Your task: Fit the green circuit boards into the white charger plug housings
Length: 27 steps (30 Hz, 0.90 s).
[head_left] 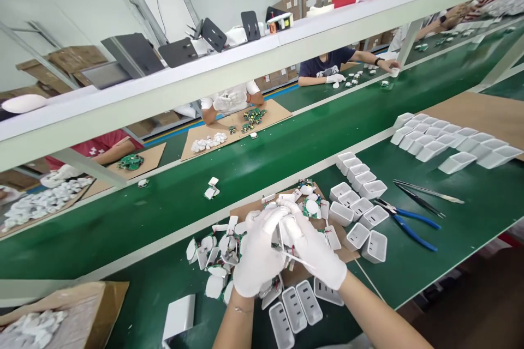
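Note:
My left hand (256, 253) and my right hand (317, 248), both in white gloves, meet over the bench with fingers closed. Between them is a white plastic part (287, 233), mostly hidden by the gloves; a thin white strip (292, 257) sticks out below it. Left of my hands lies a heap of circuit boards with white covers (216, 256). Past my fingers, a green circuit board with a white disc (311, 208) rests on cardboard. Slotted white plastic cases (295, 308) lie near my wrists, and more open white cases (362, 207) stand in rows to the right.
Blue-handled pliers (415, 233) and tweezers (421, 200) lie at right, before another group of white cases (456, 139). A green conveyor belt (164, 202) runs beyond the bench, under a shelf (229, 68). Co-workers sit across. A cardboard box (102, 316) is at lower left.

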{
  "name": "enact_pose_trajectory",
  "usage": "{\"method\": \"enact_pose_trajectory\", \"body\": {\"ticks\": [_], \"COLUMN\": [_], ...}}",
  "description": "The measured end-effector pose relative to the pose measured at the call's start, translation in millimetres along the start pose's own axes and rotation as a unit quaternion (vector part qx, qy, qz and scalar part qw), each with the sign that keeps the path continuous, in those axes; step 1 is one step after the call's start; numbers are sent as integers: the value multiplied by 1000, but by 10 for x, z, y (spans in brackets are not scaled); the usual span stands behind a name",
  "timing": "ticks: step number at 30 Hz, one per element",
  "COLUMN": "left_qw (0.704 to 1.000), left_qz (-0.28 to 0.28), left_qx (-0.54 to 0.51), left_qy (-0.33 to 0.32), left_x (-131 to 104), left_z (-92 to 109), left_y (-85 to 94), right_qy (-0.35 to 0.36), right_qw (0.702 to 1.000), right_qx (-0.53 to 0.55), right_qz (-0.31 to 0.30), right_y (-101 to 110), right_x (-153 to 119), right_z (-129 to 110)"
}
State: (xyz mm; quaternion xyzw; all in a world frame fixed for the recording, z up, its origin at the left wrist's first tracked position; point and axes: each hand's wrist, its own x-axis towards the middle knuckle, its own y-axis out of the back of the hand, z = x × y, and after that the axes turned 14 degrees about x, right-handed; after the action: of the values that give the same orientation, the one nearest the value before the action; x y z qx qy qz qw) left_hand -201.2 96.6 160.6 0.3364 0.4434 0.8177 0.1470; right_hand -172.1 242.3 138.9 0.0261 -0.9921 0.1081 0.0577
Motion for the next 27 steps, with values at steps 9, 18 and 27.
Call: {"method": "enact_pose_trajectory", "body": {"ticks": [9,18,27], "left_qw": [999,1000,999], "left_qz": [10,1,-29], "left_qx": [39,20,4], "left_qy": [2,12,33], "left_x": [-17,-21,80], "left_z": [77,159,278], "left_y": [32,-103,-113], "right_qy": [8,-10,-62], "right_qw": [999,996,994], "right_qx": [0,-10,-40], "right_qz": [-39,-92,-82], "right_y": [38,272,363], "right_x": [24,-44,-104], "right_z": [5,-3,-133]}}
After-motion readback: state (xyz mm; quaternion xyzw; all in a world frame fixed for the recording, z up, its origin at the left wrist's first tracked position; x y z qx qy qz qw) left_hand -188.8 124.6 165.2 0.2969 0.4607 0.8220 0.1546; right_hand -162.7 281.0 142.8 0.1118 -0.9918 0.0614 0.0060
